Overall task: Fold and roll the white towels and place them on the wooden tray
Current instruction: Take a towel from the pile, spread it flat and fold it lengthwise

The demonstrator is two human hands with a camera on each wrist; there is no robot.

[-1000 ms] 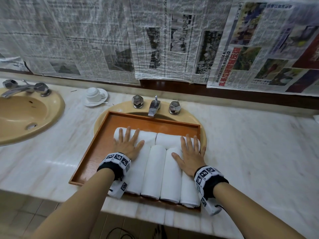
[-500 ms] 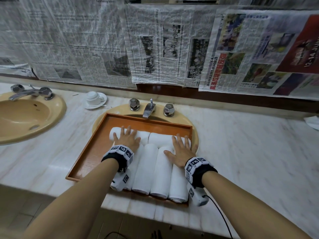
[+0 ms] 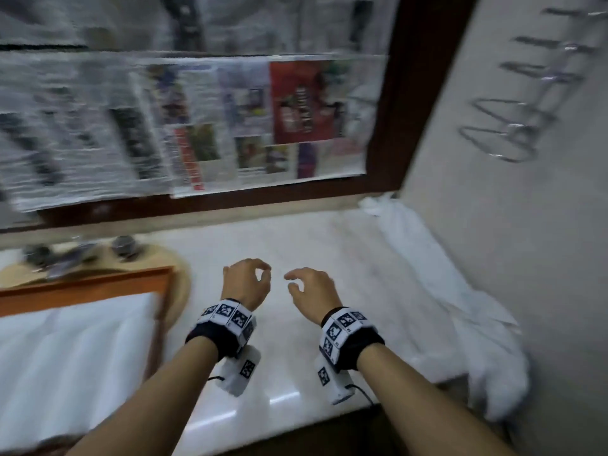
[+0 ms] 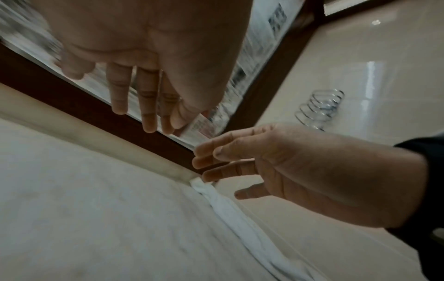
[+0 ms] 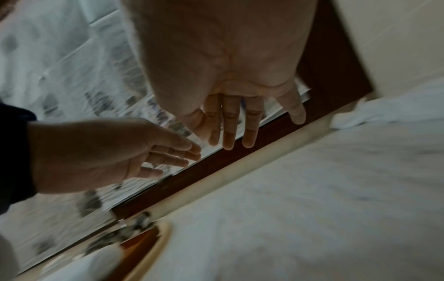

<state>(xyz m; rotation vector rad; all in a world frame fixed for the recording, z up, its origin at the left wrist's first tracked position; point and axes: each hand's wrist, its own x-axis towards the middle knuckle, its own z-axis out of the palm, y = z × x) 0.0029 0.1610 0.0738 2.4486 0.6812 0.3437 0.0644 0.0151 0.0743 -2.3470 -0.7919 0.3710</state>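
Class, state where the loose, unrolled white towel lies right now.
In the head view, the loose towel lies along the counter's right edge against the side wall, right of both hands.

Newspaper sheets (image 3: 197, 126) on the wall, print blurred — nothing legible

We see a marble counter (image 3: 296, 245), newspapers (image 3: 184, 126) along its back edge, and a cream wall (image 3: 526, 225) with metal rings (image 3: 506, 139).

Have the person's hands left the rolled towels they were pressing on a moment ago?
Yes. Both the left hand and right hand have moved rightward off the wooden tray and now hover over the bare marble counter, empty.
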